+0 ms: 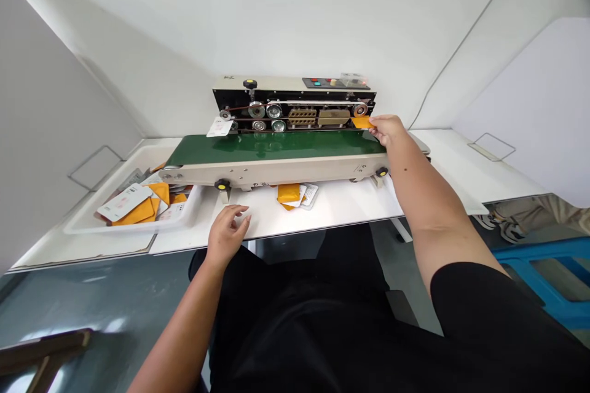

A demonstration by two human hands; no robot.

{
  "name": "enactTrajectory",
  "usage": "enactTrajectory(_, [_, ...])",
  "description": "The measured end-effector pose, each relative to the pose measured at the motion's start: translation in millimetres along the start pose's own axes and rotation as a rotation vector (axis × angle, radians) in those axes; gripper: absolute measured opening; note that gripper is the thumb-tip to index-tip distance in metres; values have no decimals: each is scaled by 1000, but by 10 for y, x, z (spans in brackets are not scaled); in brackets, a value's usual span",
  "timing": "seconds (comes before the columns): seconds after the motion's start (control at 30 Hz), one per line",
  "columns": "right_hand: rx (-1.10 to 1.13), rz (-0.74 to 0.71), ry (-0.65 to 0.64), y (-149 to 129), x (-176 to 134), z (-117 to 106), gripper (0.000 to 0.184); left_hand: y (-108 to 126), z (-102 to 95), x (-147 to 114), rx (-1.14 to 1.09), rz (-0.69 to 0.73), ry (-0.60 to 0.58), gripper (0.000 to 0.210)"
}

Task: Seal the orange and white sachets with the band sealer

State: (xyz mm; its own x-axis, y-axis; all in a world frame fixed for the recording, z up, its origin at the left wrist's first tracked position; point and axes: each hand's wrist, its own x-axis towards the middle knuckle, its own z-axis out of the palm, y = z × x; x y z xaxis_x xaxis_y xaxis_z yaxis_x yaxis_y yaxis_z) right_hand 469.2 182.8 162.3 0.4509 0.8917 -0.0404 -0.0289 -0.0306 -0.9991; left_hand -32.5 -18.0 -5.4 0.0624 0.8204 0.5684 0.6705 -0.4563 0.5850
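Note:
My right hand (386, 128) pinches the edge of an orange packet (362, 122) at the right end of a band sealing machine (295, 89). The packet's far side meets the machine's rollers and belts. A white packet (220, 127) sticks out at the left end of the sealer, above the green conveyor belt (276, 146). My left hand (227, 230) hovers at the table's front edge, fingers loosely curled and apart, holding nothing. Beneath the conveyor, a small pile of orange and white packets (289, 194) lies on the table, to the right of my left hand.
A white bin (184, 221) with many orange and white packets stands left of the conveyor. The white table (454, 159) extends right. A blue plastic stool (544, 258) is at the right; a person's shoes (511, 228) show beyond it. Partition panels flank both sides.

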Motion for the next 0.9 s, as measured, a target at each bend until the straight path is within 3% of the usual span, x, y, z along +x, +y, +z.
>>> enactTrajectory(0.1, [-84, -132, 159, 54, -150, 80, 9, 6, -4, -2, -5, -4, -2, 23])
enactTrajectory(0.17, [-206, -401, 312, 204, -475, 116, 7, 12, 3, -10, -8, -13, -3, 23])
enactTrajectory(0.23, [-340, -679, 357, 462, -953, 178, 13, 23, 19, -19, -2, -19, -12, 23])
enactTrajectory(0.27, [-404, -768, 293, 622, -1218, 225, 17, 30, 29, -23, 6, -19, -21, 24])
enactTrajectory(0.33, [-538, -851, -9, 964, -1719, 359, 23, 45, 51, -29, 31, -15, -50, 25])
enactTrajectory(0.4, [-686, -845, -345, 1283, -2094, 544, 31, 60, 70, -30, 65, -11, -98, 27])
enactTrajectory(0.47, [-864, -759, -531, 1529, -2300, 760, 52, 73, 79, -29, 103, -2, -149, 29])
enactTrajectory(0.53, [-1038, -637, -567, 1682, -2375, 963, 80, 83, 73, -25, 133, 11, -188, 30])
enactTrajectory(0.6, [-1136, -583, -586, 1752, -2390, 1116, 87, 88, 58, -19, 143, 40, -206, 31])
enactTrajectory(0.73, [-1111, -743, -768, 1760, -2443, 1233, 59, 93, 36, -4, 151, 183, -261, 48])
enactTrajectory(0.9, [-1035, -836, -894, 1743, -2518, 1201, 51, 101, 84, -18, 258, 258, -381, 85])
